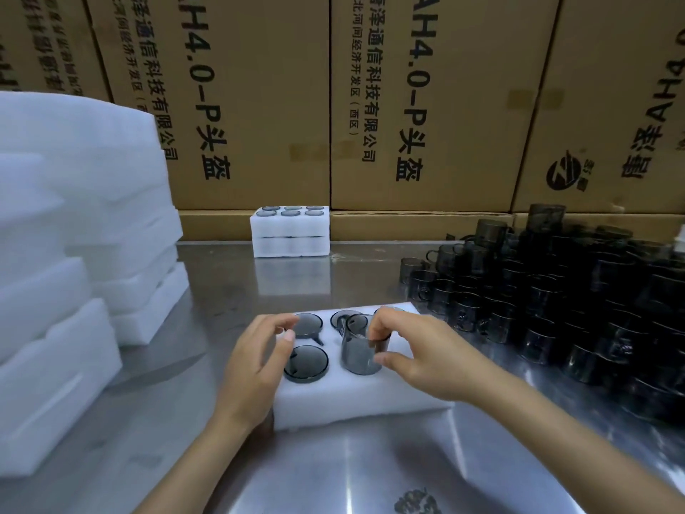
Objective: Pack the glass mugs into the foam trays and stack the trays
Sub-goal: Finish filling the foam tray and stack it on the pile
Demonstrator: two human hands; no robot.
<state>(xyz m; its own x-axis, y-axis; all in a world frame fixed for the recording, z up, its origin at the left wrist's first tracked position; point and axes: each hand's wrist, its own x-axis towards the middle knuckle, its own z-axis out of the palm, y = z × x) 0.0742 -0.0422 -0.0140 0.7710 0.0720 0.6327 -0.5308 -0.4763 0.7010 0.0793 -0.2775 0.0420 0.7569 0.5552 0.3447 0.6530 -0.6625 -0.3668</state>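
Observation:
A white foam tray (356,406) lies on the steel table in front of me. Smoky glass mugs sit in its holes, one at the front left (306,364) and others along the back row. My right hand (419,361) grips a grey glass mug (357,346) by its rim and side, holding it upright and half sunk in the front middle hole. My left hand (259,361) rests on the tray's left end with its fingers loosely curled over the back left mug, holding nothing.
A large pile of dark glass mugs (563,302) fills the table's right side. Empty foam trays (74,231) are stacked high on the left. Two filled trays (290,231) stand stacked at the back, against cardboard boxes (426,105).

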